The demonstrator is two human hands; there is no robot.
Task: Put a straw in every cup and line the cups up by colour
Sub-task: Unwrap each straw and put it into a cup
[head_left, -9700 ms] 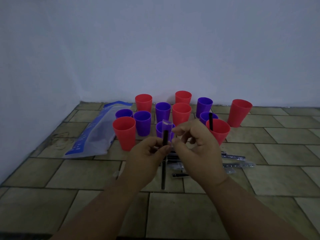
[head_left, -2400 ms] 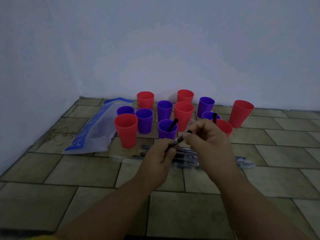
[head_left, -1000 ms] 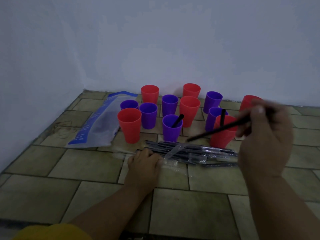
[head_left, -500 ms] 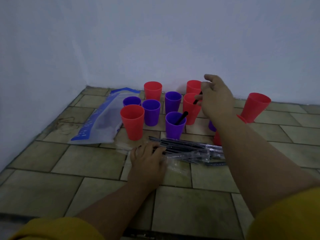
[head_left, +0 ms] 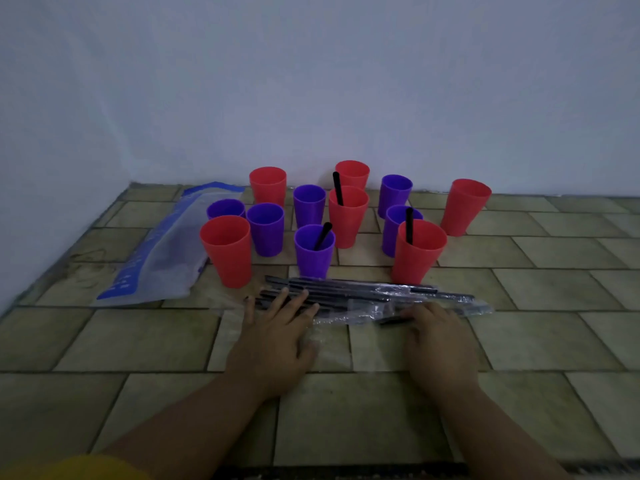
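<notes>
Fingers (head_left: 278,303) of the left hand (head_left: 273,337) are spread out straight and laid on the left end of the pile of wrapped straws (head_left: 349,292); nothing is gripped by them. At 10 o'clock from that hand a blue-printed plastic bag (head_left: 166,251) is laid flat on the tiled floor (head_left: 104,341), close to the left wall.

Twelve cups are stood upright in a loose cluster at 12 o'clock from the pile, six red and six purple, with the colours mixed; three of them are fitted with a straw. At the cluster's 8 o'clock the front-left red cup (head_left: 227,251) is placed, with a pair of purple cups (head_left: 266,228) just behind it. At the cluster's 6 o'clock the front purple cup (head_left: 314,252) is stood just beyond the pile; a black straw (head_left: 322,235) is leaned in it toward 1 o'clock. At 1 o'clock from that cup the middle red cup (head_left: 348,221) is seen, a second straw (head_left: 337,194) tilted in it toward 11 o'clock. At the cluster's 4 o'clock the front-right red cup (head_left: 417,259) is stood just beyond the pile, a third straw (head_left: 409,225) nearly upright in it; the far-right red cup (head_left: 465,207) is set a little apart at 2 o'clock.

On the right hand (head_left: 440,341) the fingers are bent down onto the right part of the pile, where a short black length is shown at their tips; whether it is pinched cannot be told.
</notes>
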